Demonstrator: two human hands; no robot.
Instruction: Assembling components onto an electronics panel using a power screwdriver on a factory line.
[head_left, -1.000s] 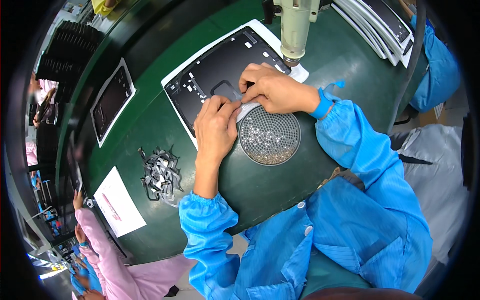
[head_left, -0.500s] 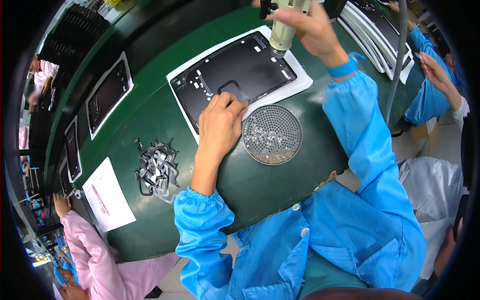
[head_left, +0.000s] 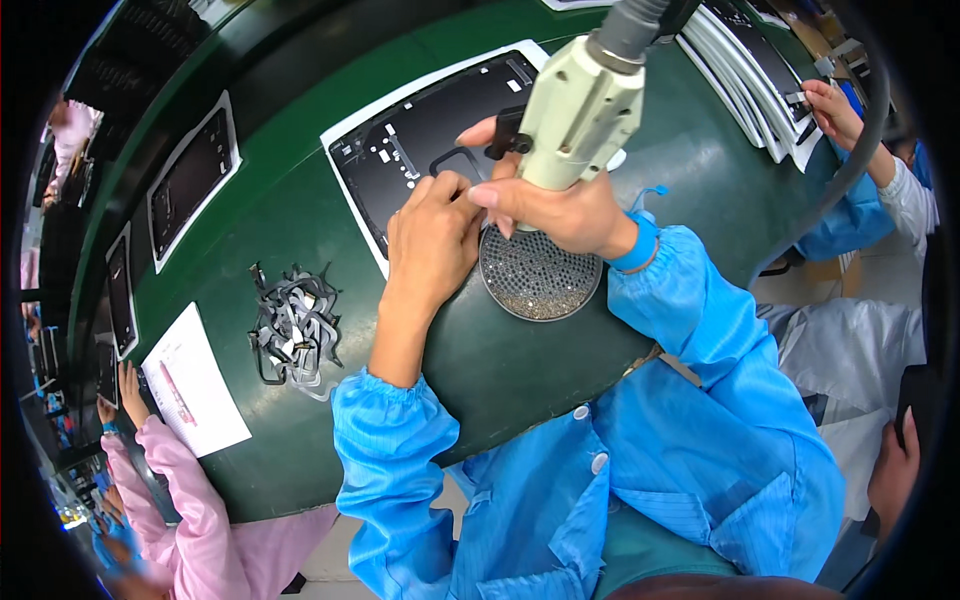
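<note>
My right hand [head_left: 575, 213] is wrapped around a pale green electric screwdriver [head_left: 575, 120] with a black lever, held upright over a round grey screw tray [head_left: 535, 262]. The tool's tip is hidden behind my hand. My left hand [head_left: 430, 240] rests at the near edge of a black flat panel [head_left: 455, 105], its fingers curled and pressed together. Whatever they hold is out of sight. Beside those fingers a dark looped strip [head_left: 450, 157] lies on the panel. White padding [head_left: 350, 175] lies beneath the panel. Small shiny screws fill the tray's holes and gather along its near side.
A tangled pile of grey and black looped strips [head_left: 297, 325] lies left of my forearm, near a white paper sheet [head_left: 195, 385]. More padded panels [head_left: 190, 180] line the left side. Padded panels are stacked [head_left: 740, 85] at the far right. Co-workers sit on both sides.
My right hand has brought the screwdriver from the panel's far right corner down toward me, over the tray and next to my left hand. My left hand has stayed nearly in place.
</note>
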